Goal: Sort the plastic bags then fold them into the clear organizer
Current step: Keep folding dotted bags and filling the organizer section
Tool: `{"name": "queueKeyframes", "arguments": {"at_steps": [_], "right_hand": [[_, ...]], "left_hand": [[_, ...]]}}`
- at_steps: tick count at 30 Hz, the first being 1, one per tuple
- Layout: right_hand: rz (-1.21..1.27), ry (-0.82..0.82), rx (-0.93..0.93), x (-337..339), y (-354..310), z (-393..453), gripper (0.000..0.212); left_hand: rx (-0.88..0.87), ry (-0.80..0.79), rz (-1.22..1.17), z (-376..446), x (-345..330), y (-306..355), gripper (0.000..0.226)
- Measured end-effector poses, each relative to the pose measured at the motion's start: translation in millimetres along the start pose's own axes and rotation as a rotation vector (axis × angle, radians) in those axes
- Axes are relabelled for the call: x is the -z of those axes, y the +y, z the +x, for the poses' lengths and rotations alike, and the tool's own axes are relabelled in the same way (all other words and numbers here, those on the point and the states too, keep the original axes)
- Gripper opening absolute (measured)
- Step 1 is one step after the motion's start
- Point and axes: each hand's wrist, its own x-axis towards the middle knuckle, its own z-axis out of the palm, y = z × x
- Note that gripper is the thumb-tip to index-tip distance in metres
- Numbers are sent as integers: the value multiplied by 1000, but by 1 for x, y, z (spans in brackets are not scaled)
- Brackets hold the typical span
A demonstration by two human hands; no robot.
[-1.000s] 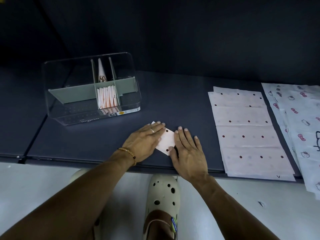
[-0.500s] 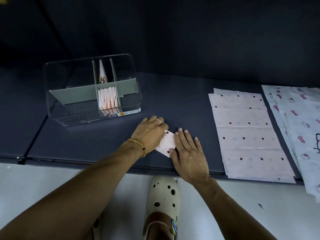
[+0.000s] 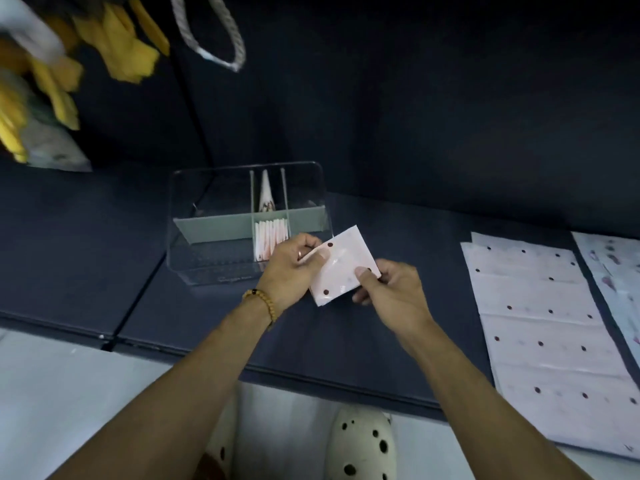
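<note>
A folded pale pink bag with dark red dots (image 3: 341,268) is held above the dark table (image 3: 398,244). My left hand (image 3: 292,268) pinches its left edge and my right hand (image 3: 389,292) pinches its right corner, thumbs on top. Just behind it stands the clear organizer (image 3: 194,265) with grey dividers. Several folded pink bags (image 3: 272,239) stand upright in its middle front compartment. One folded patterned bag (image 3: 266,195) stands in the compartment behind that.
A stack of flat dotted pink bags (image 3: 540,327) lies at the right of the table. Patterned white bags (image 3: 613,268) lie beyond them at the far right edge. Yellow items (image 3: 114,46) and a rope loop (image 3: 214,39) hang at the upper left. My clogs (image 3: 362,445) show below the table edge.
Both hands were pressing the folded bag flat on the table; now they have lifted it and hold it in the air nearer the organizer. The camera has tilted up.
</note>
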Motion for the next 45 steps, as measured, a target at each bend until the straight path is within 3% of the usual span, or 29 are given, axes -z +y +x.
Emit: {"name": "queueKeyframes", "arguments": {"at_steps": [3, 5, 7, 11, 14, 20, 23, 25, 27, 30, 32, 36, 39, 45], "right_hand": [[113, 84, 39, -15, -23, 22, 16], [150, 135, 46, -21, -33, 36, 14], [192, 169, 38, -26, -41, 49, 13], [224, 180, 51, -35, -53, 70, 12], [225, 179, 81, -42, -62, 83, 12], [103, 152, 139, -64, -78, 94, 21], [-266, 264, 243, -74, -79, 102, 21], [-536, 334, 323, -80, -77, 102, 21], [-635, 224, 333, -90, -73, 100, 20], [-529, -164, 205, -104, -72, 100, 17], [-363, -213, 148, -103, -72, 102, 11], [-100, -103, 89, -76, -63, 95, 4], [1, 30, 31, -43, -49, 84, 15], [86, 329, -94, 41, 4, 26, 11]], "left_hand": [[-4, 208, -79, 24, 23, 5, 9], [-64, 421, 30, 45, 40, 3, 9], [-86, 528, 147, 63, 54, 0, 14], [68, 449, 580, 89, 63, -12, 43], [134, 462, 777, 96, 67, -12, 32], [49, 539, 601, 72, 61, -15, 14], [4, 608, 524, 58, 56, -16, 31], [-52, 608, 501, 53, 55, -16, 30], [-108, 585, 488, 48, 55, -18, 21], [-107, 521, 479, 46, 60, -20, 20], [-80, 487, 446, 46, 62, -19, 20], [10, 530, 228, 41, 61, -9, 21], [64, 571, 2, 29, 53, 2, 23], [79, 399, -260, -19, -13, 23, 21]]}}
